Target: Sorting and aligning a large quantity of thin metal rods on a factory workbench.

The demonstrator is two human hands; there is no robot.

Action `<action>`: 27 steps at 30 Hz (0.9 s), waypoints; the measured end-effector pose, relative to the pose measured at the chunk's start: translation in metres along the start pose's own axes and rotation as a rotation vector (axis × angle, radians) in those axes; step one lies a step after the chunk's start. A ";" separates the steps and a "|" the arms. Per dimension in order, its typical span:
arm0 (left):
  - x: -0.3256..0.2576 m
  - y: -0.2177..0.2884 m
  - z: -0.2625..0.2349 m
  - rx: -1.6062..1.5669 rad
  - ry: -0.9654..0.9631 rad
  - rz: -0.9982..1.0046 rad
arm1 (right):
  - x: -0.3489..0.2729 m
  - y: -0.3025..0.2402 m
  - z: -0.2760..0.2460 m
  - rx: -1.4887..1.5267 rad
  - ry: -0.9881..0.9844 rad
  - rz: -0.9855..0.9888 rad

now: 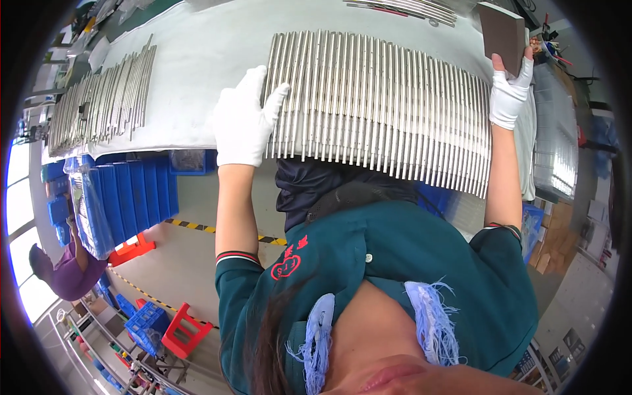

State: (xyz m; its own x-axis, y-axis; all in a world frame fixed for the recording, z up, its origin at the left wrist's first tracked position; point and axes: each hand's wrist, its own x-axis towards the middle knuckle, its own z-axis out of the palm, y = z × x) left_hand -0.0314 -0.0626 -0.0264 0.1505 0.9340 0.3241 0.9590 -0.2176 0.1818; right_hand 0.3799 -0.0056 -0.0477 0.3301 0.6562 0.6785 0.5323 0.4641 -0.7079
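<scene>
A row of shiny metal rods (375,99) lies side by side on the pale-covered table in front of me. Against the row's left end rests my left hand (245,118) in a white glove, fingers stretched out and thumb spread over the first rods. My right hand (511,95), gloved with bare fingertips showing, is at the far right corner of the row. It grips the lower end of a flat block (503,41) with a dark brown face and a light edge. Some of that hand's fingers are hidden.
More thin rods (108,99) lie at the table's left end, and several long ones (408,9) at the far edge. Blue bins (135,194) stand below on the left, near red stools (186,331). A person in purple (76,273) works at far left. Clear plastic sheeting (555,131) is at right.
</scene>
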 end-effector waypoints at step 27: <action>-0.025 0.107 -0.015 -0.443 -0.149 0.561 | 0.013 -0.020 0.003 0.179 0.081 -0.050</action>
State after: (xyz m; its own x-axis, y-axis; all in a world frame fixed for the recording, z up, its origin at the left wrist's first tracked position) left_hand 0.0636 -0.1138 -0.0013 0.6520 0.6701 0.3547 0.5455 -0.7396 0.3942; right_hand 0.3711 -0.0041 -0.0250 0.3721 0.5836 0.7218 0.4050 0.5976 -0.6919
